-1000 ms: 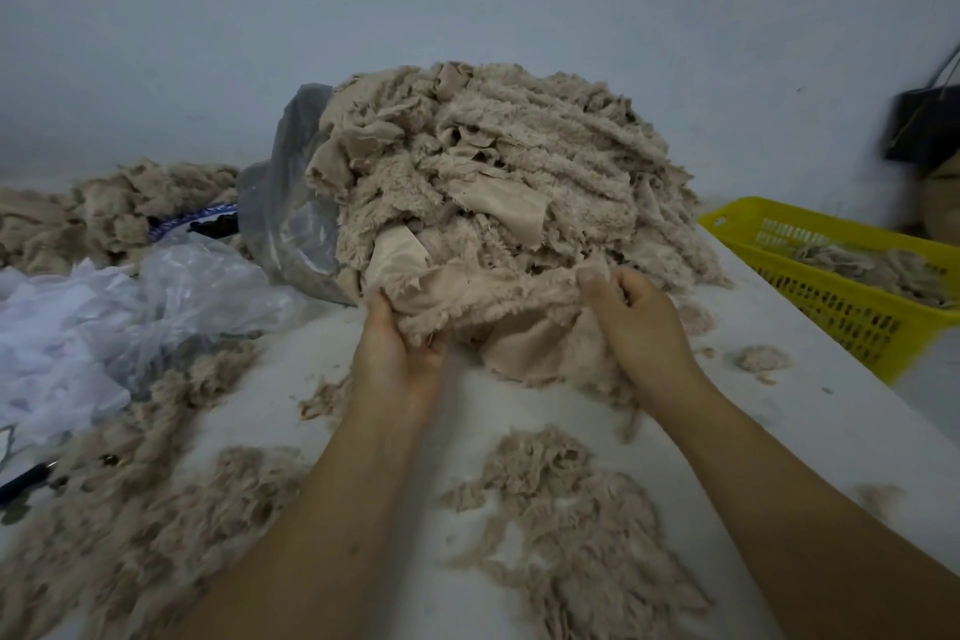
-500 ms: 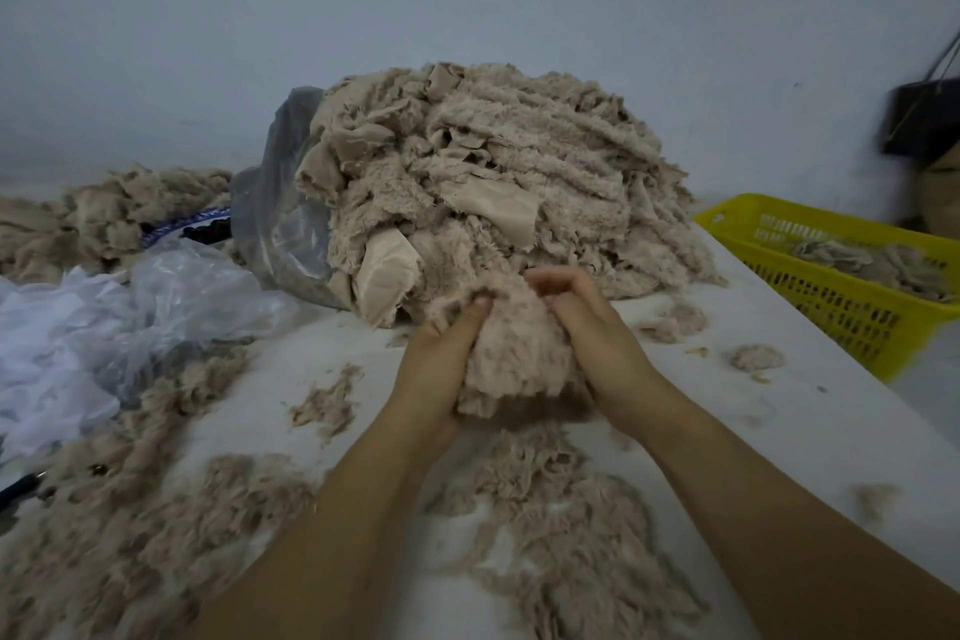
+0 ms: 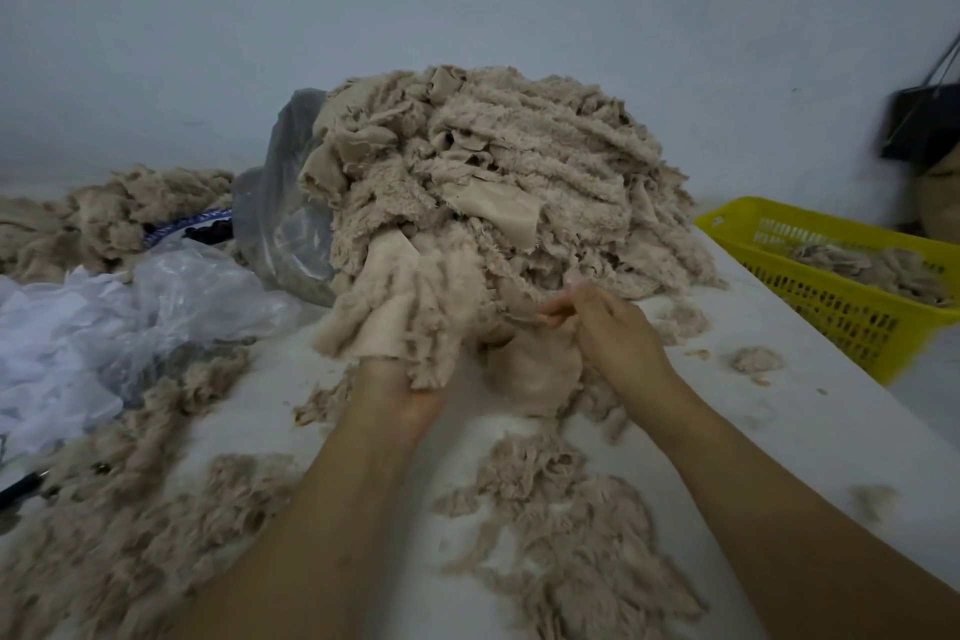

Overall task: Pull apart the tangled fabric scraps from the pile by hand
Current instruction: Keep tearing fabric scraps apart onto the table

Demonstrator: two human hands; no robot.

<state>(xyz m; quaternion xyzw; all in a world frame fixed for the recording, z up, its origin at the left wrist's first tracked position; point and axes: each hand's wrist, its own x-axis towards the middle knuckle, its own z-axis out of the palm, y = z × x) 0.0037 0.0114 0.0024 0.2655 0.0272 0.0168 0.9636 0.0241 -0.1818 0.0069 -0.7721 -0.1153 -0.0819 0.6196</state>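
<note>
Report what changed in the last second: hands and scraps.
Both hands pulled a clump off the front of the big beige heap of fluffy fabric scraps, bunched it, then drew apart: the left hand now grips a fluffy beige bunch carried leftward, the right hand pinches a smooth beige piece. The heap, yellow plastic basket and crumpled clear plastic bag stayed put.

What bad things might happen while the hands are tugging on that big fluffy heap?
The tall pile rises right behind both hands. The left hand grips a clump and the right hand pinches a scrap at its base, so a hard tug might make the pile slump forward. Also, a small tuft lies near the right edge of the table and could get knocked off.
</note>
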